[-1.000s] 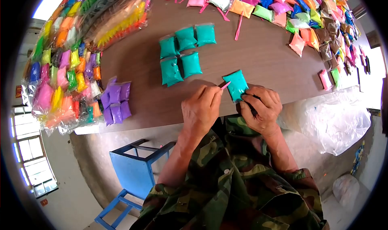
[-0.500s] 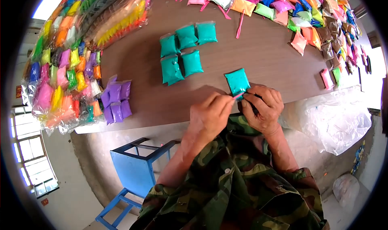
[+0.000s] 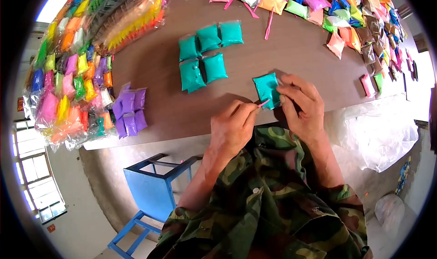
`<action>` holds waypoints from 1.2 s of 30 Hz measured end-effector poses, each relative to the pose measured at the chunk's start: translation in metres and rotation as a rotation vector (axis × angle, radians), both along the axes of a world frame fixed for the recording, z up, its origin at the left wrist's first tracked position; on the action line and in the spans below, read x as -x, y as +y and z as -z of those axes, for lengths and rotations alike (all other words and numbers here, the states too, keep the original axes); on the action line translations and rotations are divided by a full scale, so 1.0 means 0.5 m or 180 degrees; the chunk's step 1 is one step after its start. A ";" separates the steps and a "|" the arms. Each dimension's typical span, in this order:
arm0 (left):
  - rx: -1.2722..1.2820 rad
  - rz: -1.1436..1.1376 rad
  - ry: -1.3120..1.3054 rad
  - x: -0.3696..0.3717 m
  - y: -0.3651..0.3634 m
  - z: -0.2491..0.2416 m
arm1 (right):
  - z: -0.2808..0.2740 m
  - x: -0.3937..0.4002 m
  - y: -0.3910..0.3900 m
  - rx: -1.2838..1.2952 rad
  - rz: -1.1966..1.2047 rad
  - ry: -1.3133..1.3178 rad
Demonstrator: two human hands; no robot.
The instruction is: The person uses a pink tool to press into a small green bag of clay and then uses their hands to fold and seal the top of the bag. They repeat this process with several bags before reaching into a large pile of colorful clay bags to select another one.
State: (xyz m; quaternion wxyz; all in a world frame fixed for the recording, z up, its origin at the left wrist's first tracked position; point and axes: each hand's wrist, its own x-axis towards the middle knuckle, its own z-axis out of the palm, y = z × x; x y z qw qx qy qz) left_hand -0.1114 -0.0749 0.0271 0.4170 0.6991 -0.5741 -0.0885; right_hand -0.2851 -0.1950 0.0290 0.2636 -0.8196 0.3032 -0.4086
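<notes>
A teal packet lies on the table in front of me, its clear film edge at the top. My left hand is closed around a thin pink plastic stick, whose tip reaches the packet's lower part. At the packet's right edge is my right hand, thumb and a finger pinching it while the index finger is raised. Further left lie several more teal packets in two rows.
Purple packets sit near the table's left edge, beside heaped bags of coloured packets. Loose packets and pink sticks spread along the far side. A clear plastic bag hangs at right; a blue stool stands below.
My right hand has moved up from the packet's lower corner to its right edge, its fingers less curled. My left hand has shifted slightly left and down with the pink stick.
</notes>
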 end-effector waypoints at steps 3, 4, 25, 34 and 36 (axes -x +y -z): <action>0.0119 0.0284 -0.0215 -0.004 0.000 0.003 | 0.002 -0.010 -0.031 0.0206 -0.0279 0.0260; 0.0013 0.0338 -0.0330 -0.004 0.004 -0.001 | 0.006 -0.012 -0.039 0.0396 -0.0425 0.0479; 0.0011 0.0398 -0.0459 -0.009 0.010 -0.004 | 0.028 -0.013 -0.056 -0.0127 -0.0530 0.0098; -0.0165 0.0623 -0.0468 0.000 0.033 -0.009 | 0.030 -0.010 -0.058 -0.0084 -0.0585 0.0083; -0.0154 0.0474 -0.0419 -0.006 0.038 -0.003 | 0.034 -0.009 -0.056 -0.0097 -0.0563 0.0033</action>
